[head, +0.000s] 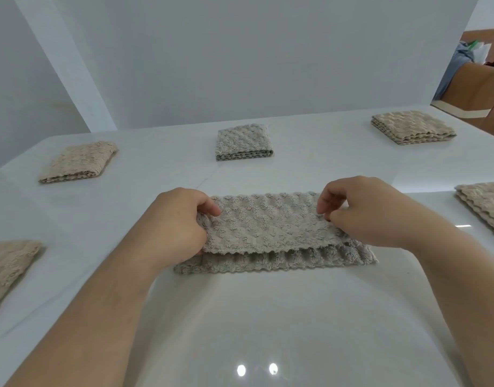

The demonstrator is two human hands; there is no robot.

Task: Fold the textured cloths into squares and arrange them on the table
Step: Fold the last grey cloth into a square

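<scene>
Pinching both ends of the grey cloth (pixel 271 233), your left hand (pixel 176 222) and right hand (pixel 371 213) gripped its upper layer, doubled over the lower one, at the middle of the white table (pixel 268 317); a folded grey square (pixel 243 143) lay near the table's far edge.

No word, label, brand, number or sign can be read in this view. The gray cloth (pixel 268 227) and the table (pixel 268 317) show only plain surface and texture, and the cardboard boxes (pixel 469 88) at the far right are too small and blurred to tell any print.
</scene>
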